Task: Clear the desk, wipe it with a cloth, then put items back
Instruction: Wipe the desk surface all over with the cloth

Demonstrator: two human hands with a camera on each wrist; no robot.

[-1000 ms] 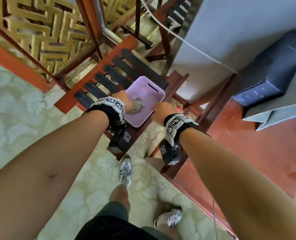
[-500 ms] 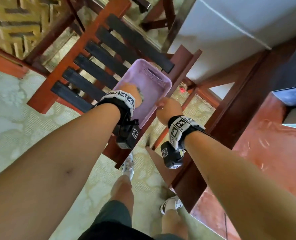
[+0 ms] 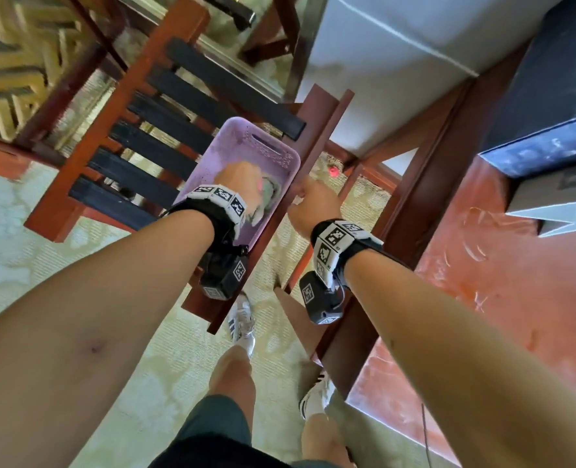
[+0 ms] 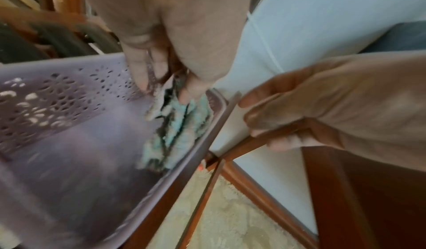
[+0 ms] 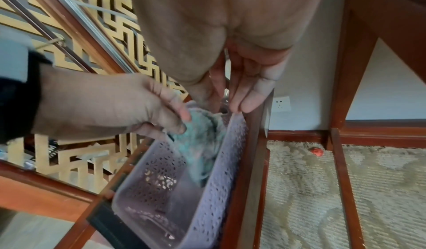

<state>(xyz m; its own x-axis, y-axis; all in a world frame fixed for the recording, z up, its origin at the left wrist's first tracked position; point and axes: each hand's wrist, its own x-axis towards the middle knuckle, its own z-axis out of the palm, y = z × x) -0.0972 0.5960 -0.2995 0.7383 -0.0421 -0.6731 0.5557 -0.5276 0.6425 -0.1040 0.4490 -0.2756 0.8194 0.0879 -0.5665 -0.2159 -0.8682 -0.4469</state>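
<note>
A purple perforated basket [image 3: 246, 146] sits on the seat of a wooden chair [image 3: 138, 106] with black slats. Inside it, near the right wall, is a crumpled teal-grey cloth [image 4: 179, 125]. My left hand [image 4: 166, 92] reaches into the basket, and its thumb and fingers pinch the top of the cloth [image 5: 202, 134], whose lower part hangs onto the basket floor. My right hand [image 3: 310, 201] is just outside the basket's right rim. Its fingers [image 5: 239, 103] and thumb grip the chair's side rail there.
The red-brown desk top [image 3: 482, 265] is to my right, with a dark blue box [image 3: 543, 96] and a white object at its far end. Desk legs and crossbars stand close to the chair. A small red object [image 5: 317, 151] lies on the carpet below.
My left hand has moved from the basket's near edge further inside and now pinches the cloth. The right hand has stayed by the basket's right rim. The head view has tilted down.
</note>
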